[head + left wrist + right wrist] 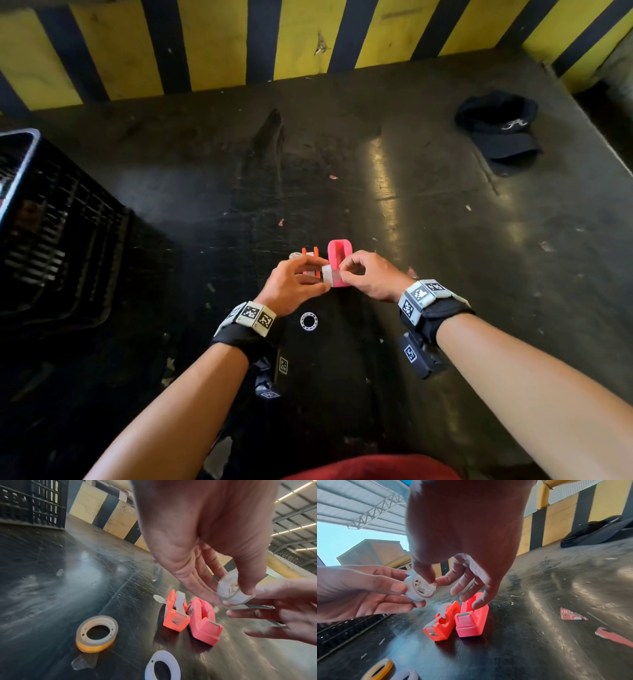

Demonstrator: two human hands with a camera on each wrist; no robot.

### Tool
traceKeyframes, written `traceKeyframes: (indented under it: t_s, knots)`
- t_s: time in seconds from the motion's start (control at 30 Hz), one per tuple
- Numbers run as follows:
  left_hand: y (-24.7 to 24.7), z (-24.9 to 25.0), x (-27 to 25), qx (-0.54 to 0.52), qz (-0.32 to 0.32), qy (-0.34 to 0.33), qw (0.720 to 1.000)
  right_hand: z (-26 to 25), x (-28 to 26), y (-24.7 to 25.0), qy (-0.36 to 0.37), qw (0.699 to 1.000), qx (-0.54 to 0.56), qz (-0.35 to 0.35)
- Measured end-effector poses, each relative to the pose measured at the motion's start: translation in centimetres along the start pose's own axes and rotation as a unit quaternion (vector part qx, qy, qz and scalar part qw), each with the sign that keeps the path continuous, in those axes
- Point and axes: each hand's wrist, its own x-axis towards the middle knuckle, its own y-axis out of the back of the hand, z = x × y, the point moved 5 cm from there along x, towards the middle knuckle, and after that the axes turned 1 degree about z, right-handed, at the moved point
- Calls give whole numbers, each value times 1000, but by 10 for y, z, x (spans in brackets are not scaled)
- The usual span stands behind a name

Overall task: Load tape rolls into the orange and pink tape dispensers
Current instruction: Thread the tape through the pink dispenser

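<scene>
Translucent white plastic, a small spoked tape roll [420,588], sits pinched between both hands above the dark scratched tabletop [428,219]. The left hand [294,286] grips its rim with thumb and fingertips, while the right hand [368,275] pinches the opposite edge between thumb and forefinger, its other fingers spread loosely over the dispensers.

Below them the orange plastic tape dispenser [175,615] and the pink plastic tape dispenser [204,622] stand side by side, touching. The orange one already carries a pale roll in its cradle, with a strip lying towards its cutter, so that half looks done. The pink one's cradle appears empty, and the held roll hovers just above and in front of it, so seating that roll and drawing its end to the blade is probably what remains.

Near the person lie a clear roll of tape with a yellowish edge [97,633] and a flat white plastic ring [163,666], both well clear of the dispensers. A black slatted crate [51,222] stands at the left, a black cap [500,130] far right, and red paper scraps [573,615] are scattered about. Nothing blocks the pink cradle except the right hand's own lowered fingers.
</scene>
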Motion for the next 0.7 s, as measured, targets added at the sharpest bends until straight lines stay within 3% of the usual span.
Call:
traceKeyframes:
  t_s: [0.2,0.7]
  knots:
    - [-4,6,1,11,-21,-5,1000,-3,6,-6,5,999,4,-34]
    - [-4,12,4,40,-26,13,999,3,11,-8,-13,999,-1,-38]
